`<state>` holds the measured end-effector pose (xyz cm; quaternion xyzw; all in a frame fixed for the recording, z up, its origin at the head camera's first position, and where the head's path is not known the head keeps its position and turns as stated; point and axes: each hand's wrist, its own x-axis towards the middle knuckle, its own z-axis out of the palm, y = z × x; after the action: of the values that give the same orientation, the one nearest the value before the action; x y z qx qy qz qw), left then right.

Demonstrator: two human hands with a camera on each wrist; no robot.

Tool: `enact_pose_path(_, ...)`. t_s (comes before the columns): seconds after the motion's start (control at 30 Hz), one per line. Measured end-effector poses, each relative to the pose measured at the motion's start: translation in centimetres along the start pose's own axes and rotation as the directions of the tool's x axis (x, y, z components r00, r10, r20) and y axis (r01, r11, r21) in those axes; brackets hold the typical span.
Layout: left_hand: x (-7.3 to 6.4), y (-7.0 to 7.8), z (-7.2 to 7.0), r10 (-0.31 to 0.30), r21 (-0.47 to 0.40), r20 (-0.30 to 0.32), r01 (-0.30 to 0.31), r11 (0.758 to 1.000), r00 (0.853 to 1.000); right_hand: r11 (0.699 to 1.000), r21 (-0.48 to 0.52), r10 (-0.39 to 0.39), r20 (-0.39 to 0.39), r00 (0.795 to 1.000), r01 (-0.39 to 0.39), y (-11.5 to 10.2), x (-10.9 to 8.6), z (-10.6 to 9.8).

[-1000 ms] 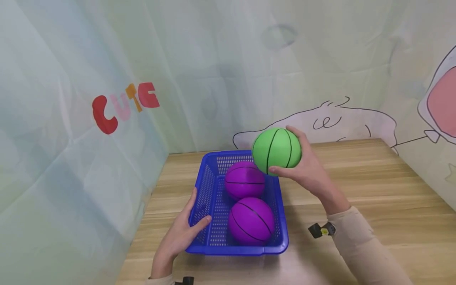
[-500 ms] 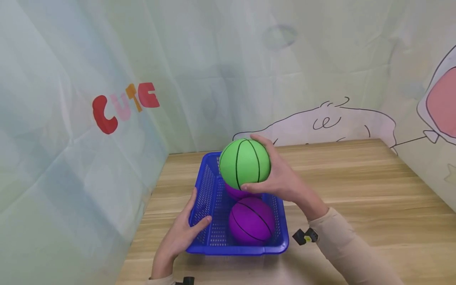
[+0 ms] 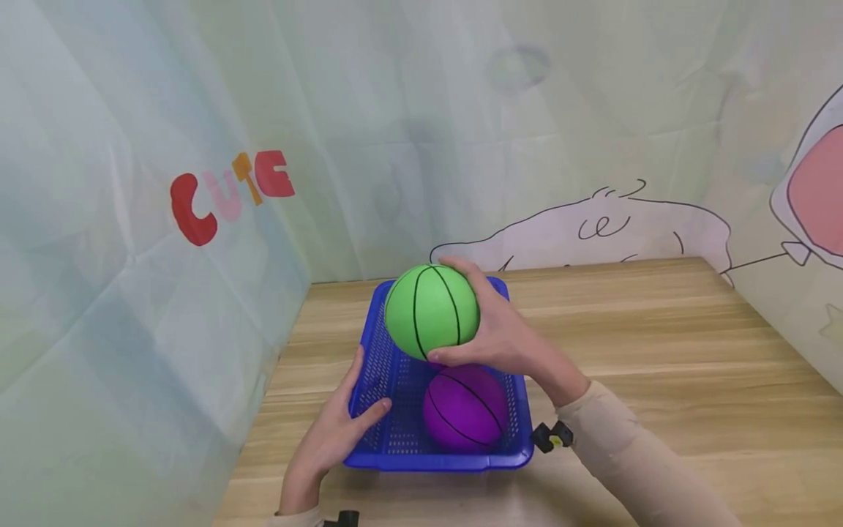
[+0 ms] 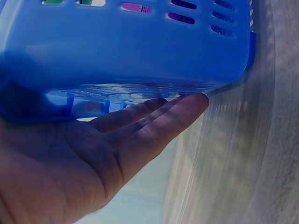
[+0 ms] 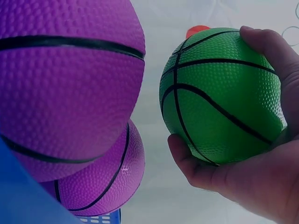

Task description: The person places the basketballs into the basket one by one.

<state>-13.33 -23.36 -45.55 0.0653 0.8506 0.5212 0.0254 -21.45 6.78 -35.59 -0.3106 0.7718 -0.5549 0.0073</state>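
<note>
A green ball with black basketball lines is held in my right hand, thumb at its near side and fingers round its far right. It hangs above the back part of a blue plastic basket. Inside the basket, a purple ball sits at the front right. Behind it lies another purple ball, almost wholly covered by the green ball in the head view. My left hand grips the basket's left side, thumb over the rim; its fingers lie along the outer wall.
The basket stands on a wood-grain table. A pale printed cloth hangs behind and on both sides, close to the table's left edge. Small black devices, such as the right wrist mount, are strapped to both wrists.
My right hand has carried the green ball left and slightly lower, from the basket's back right corner to over its back middle, covering the rear purple ball. The left hand and basket have stayed put.
</note>
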Motion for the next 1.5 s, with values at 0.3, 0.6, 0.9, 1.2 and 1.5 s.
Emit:
enact_pose_path(0.3,0.1,-0.1,0.0,-0.001,-0.017,0.004,0.001,1.0,1.0,0.997,-0.079,-0.012,0.063,0.998,0.017,0.3,0.5,0.9)
enact_pose_path(0.6,0.1,0.0,0.0,-0.01,-0.034,0.004,0.01,0.999,1.0,0.988,-0.151,0.004,0.124,0.992,0.015,0.9,0.7,1.4)
enact_pose_path(0.9,0.1,0.0,-0.1,-0.018,-0.03,0.004,0.018,0.999,1.0,0.954,-0.29,-0.021,0.185,0.983,0.075,0.7,0.5,1.6)
enact_pose_path(1.2,0.1,-0.2,0.2,0.067,-0.028,-0.034,-0.068,0.997,0.997,0.928,-0.366,-0.007,0.184,0.983,0.075,0.7,-0.2,1.2)
enact_pose_path(1.5,0.1,0.1,0.2,0.064,-0.016,-0.036,-0.065,0.998,0.997,0.93,-0.365,0.026,0.165,0.986,0.037,0.5,-0.9,0.3)
